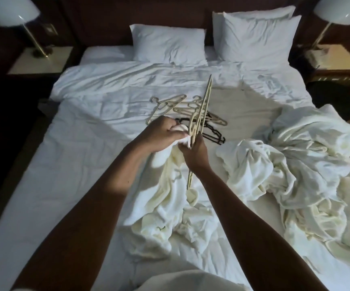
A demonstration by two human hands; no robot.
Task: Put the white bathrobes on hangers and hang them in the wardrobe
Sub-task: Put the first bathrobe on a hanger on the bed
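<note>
My left hand (pixel 161 133) grips a bunched part of a white bathrobe (pixel 169 206), lifting it off the bed; the rest trails down toward me. My right hand (pixel 195 152) holds a beige hanger (pixel 203 106) edge-on, one end pointing up toward the pillows, the other end down by the robe. Hanger and gripped cloth meet between my hands. More white bathrobes (pixel 295 164) lie crumpled on the right of the bed. A pile of beige hangers (pixel 169 106) and black hangers (pixel 214 135) lies beyond my hands. No wardrobe is in view.
The white bed (pixel 86 143) fills the view, with two pillows (pixel 169 43) at the dark headboard. Bedside tables with lamps (pixel 10 11) stand on both sides; the right one (pixel 337 57) carries a phone. A dark round object (pixel 337 99) sits on the floor at right.
</note>
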